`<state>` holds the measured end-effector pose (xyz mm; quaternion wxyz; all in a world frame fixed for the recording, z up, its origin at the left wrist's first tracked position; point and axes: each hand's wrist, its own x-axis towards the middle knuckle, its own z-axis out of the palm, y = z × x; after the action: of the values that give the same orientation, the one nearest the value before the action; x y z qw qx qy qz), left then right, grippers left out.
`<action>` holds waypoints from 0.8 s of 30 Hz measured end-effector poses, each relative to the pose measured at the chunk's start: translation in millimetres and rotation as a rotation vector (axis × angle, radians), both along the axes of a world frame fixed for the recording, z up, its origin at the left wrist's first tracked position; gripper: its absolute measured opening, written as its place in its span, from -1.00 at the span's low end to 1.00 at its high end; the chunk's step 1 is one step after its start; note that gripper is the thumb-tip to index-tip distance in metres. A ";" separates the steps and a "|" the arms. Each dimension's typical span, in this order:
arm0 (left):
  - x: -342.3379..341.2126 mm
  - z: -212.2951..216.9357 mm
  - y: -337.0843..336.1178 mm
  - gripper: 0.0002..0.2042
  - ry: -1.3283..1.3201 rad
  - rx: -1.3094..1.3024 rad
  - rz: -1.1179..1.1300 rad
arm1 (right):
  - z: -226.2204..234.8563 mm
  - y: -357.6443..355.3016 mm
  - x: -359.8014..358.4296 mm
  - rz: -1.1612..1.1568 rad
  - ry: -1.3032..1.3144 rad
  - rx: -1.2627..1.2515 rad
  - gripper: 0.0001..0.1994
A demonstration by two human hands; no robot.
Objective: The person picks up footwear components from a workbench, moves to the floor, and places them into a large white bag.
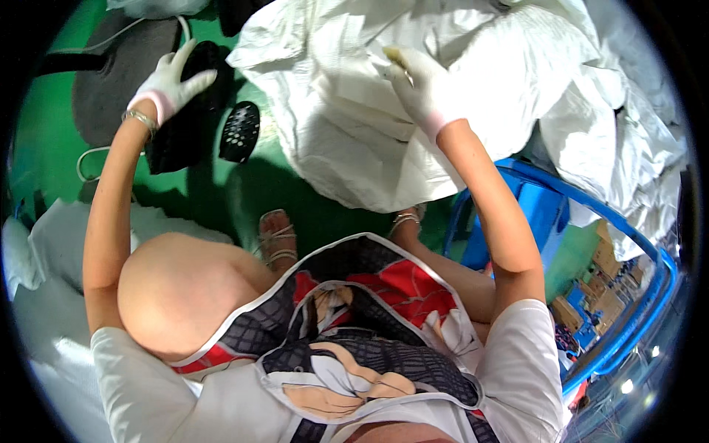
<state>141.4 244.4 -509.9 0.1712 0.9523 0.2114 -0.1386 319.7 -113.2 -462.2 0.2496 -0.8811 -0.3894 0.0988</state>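
My left hand point(171, 80), in a white glove, is raised over the green floor with fingers spread and nothing in it, just above a black object point(185, 125). A black perforated piece point(239, 131) lies to its right. My right hand point(422, 83), also gloved, pinches a small yellowish piece point(395, 56) at the edge of a large white woven sack point(354, 111) spread in front of me. I am seated, with my knee and patterned skirt below.
A blue plastic crate point(628, 325) stands at my right with small items inside. More white sacks point(628, 125) pile up at the upper right. A grey mat point(103, 81) and a white cord point(88, 159) lie at the upper left. My sandalled feet point(277, 236) rest on the green floor point(214, 199).
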 end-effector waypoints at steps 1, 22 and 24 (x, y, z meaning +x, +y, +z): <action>3.1 -5.0 -16.7 -0.26 0.027 0.104 -0.049 | -1.5 -8.2 15.6 -0.039 -0.071 -0.056 -0.69; 232.8 99.2 -161.5 -0.69 -0.699 0.257 -0.161 | 92.0 -69.8 174.9 -0.342 -0.388 -1.385 -0.51; 223.6 130.5 -158.0 -0.72 -0.777 0.071 -0.063 | 89.4 -64.4 170.8 -0.305 -0.317 -1.247 -0.52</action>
<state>365.0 86.4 -379.4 0.2013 0.9451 0.1062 0.2346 490.6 -177.6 -372.8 -0.3565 -0.9096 -0.1624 0.1383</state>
